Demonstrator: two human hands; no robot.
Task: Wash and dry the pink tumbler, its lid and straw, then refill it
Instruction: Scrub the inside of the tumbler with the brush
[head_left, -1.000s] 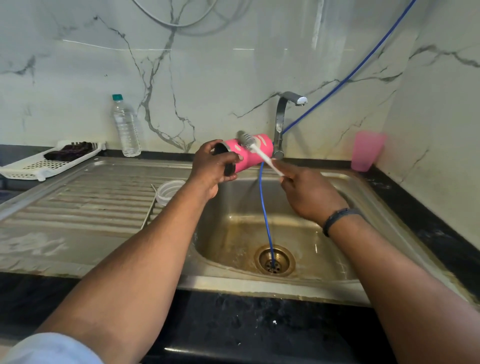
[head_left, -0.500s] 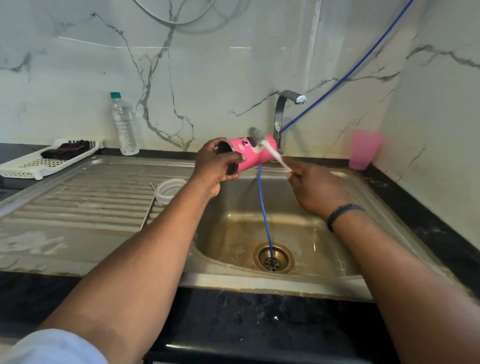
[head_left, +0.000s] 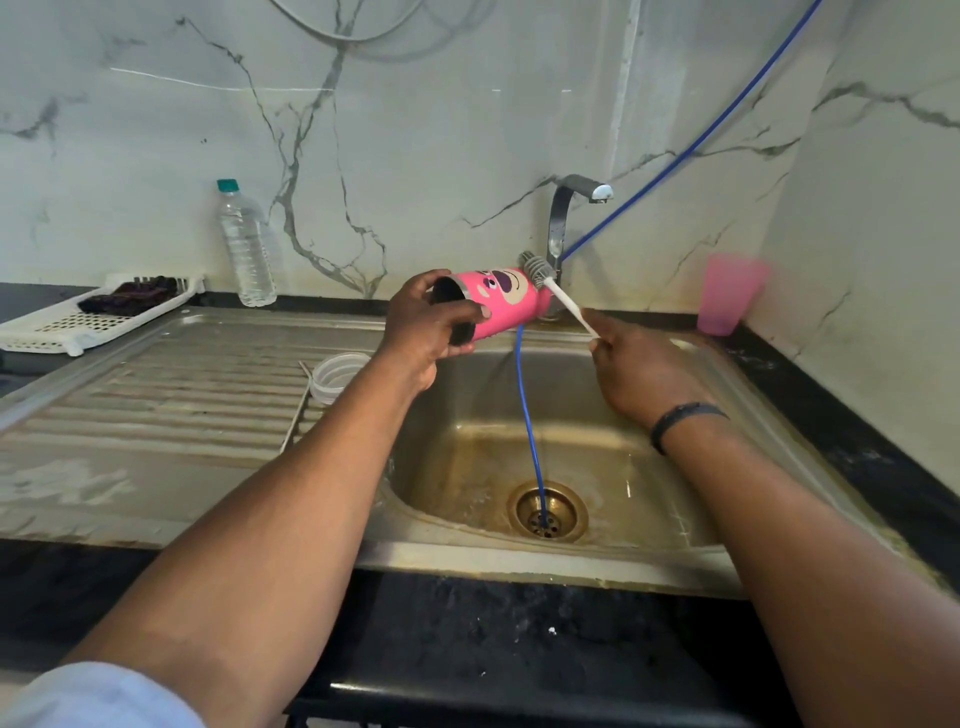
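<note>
My left hand grips the pink tumbler at its open rim and holds it on its side above the back of the sink basin. A cartoon face shows on the tumbler's wall. My right hand pinches the white handle of a small bottle brush, whose grey bristle head lies against the tumbler's bottom end. The clear lid rests on the draining board beside the basin, with a thin straw lying next to it.
The tap rises behind the tumbler, and a blue hose hangs from the wall into the drain. A pink cup stands at the back right. At the back left are a water bottle and a white tray with a dark cloth.
The brush head has slid along the tumbler's outside toward its bottom end, and my right hand has shifted slightly right. The tumbler has turned a little, showing more of the printed face.
</note>
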